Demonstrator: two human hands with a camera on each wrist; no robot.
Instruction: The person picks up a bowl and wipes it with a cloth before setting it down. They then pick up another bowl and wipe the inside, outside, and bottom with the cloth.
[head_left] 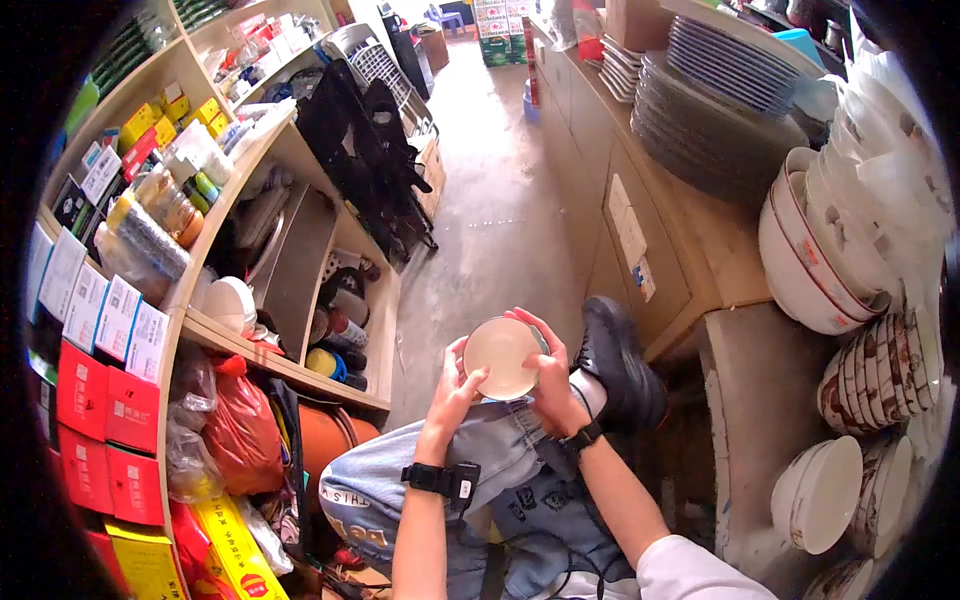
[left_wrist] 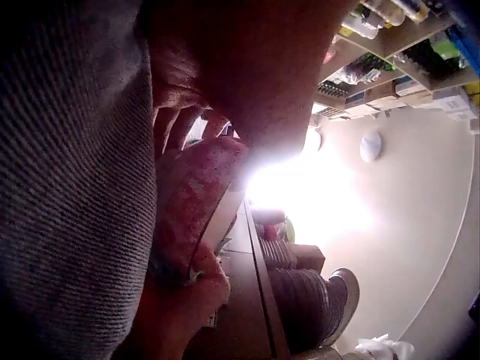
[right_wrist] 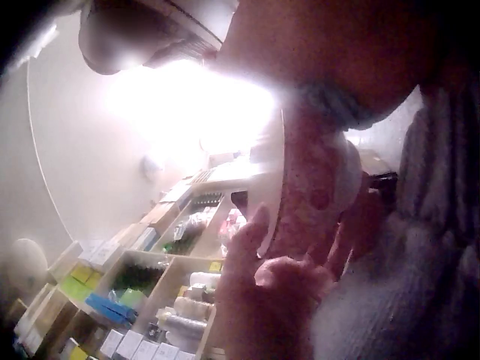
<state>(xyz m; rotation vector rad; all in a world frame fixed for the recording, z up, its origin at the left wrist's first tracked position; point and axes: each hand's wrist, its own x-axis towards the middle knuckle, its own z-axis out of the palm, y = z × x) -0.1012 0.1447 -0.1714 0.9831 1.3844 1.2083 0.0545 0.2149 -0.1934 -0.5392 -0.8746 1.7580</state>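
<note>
A small round bowl (head_left: 503, 352) with a pale inside and a thin dark rim faces up over the person's lap. My left hand (head_left: 452, 388) grips it from the left, its thumb over the near rim. On the other side my right hand (head_left: 552, 385) holds it, thumb at the rim and fingers behind the outer wall. Seen from the left wrist, the bowl's outer wall (left_wrist: 196, 196) carries a mottled pinkish-red pattern. The right wrist view shows that patterned side (right_wrist: 309, 187) too, with fingers (right_wrist: 341, 244) against it. The bowl's underside is hidden in the head view.
Stacked plates (head_left: 705, 125), large white bowls (head_left: 815, 250) and smaller bowls (head_left: 815, 495) stand close on the right. Wooden shelves (head_left: 215, 235) with boxed goods line the left. An aisle floor (head_left: 490, 200) runs ahead, a black shoe (head_left: 615, 365) beside the hands.
</note>
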